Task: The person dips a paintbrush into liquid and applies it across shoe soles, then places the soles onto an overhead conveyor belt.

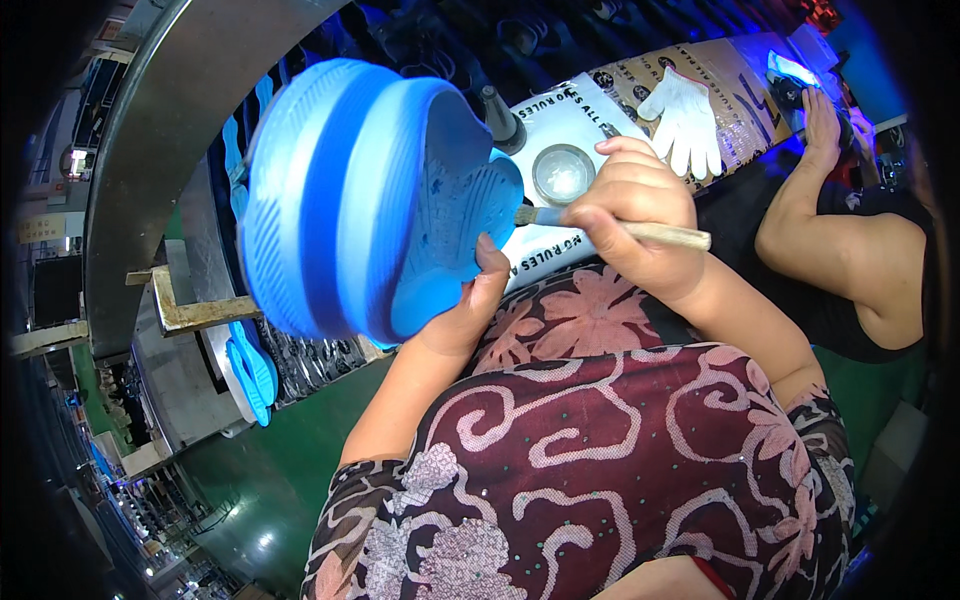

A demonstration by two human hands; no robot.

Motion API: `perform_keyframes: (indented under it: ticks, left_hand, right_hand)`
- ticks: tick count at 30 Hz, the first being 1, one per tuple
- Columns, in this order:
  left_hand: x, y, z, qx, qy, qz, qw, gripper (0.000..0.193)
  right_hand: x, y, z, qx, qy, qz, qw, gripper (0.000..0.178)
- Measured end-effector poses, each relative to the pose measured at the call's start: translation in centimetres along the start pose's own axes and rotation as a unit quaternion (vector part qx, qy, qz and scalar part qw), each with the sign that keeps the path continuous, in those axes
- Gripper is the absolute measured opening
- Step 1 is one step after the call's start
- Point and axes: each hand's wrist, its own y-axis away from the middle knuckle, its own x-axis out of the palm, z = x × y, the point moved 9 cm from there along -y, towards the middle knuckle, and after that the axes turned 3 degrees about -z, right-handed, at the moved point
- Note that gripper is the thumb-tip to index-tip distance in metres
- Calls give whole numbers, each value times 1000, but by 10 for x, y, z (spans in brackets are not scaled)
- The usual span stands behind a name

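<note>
My left hand (478, 292) is closed on a thick blue shoe sole (318, 205) with ridged sides and a darker blue band. Its thumb presses near the rim; the other fingers are hidden behind or under the sole. Between the thumb and fingers of my right hand (640, 210) is a brush (665, 235) with a pale wooden handle. The brush's bristles point left, at the sole's hollow inner side; whether they touch it I cannot tell. Just beyond my right hand stands a small round glass dish (563, 175) with clear contents.
A white printed sheet (548, 248) lies under the dish, beside a dark cylinder (502, 122). A white glove (687, 125) rests on brown cardboard (625, 85). Another person's arm (850, 240) is at right. Curved metal frame (140, 150) and more blue soles (250, 375) are at left.
</note>
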Motion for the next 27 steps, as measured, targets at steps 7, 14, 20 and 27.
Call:
perform_keyframes:
  ticks: [7,14,20,27]
  left_hand:
    - [-1,6,7,35,-26,44,998,55]
    - [-8,-2,8,42,-20,19,999,46]
    - [-4,-3,9,41,-12,15,999,39]
    - [-6,-10,3,24,-16,-32,999,31]
  right_hand:
    - [-2,0,-4,30,-5,1,1000,24]
    - [7,-3,3,11,28,34,999,26]
    - [6,-4,1,5,32,11,999,22]
    - [-28,-4,-3,35,38,-22,998,26]
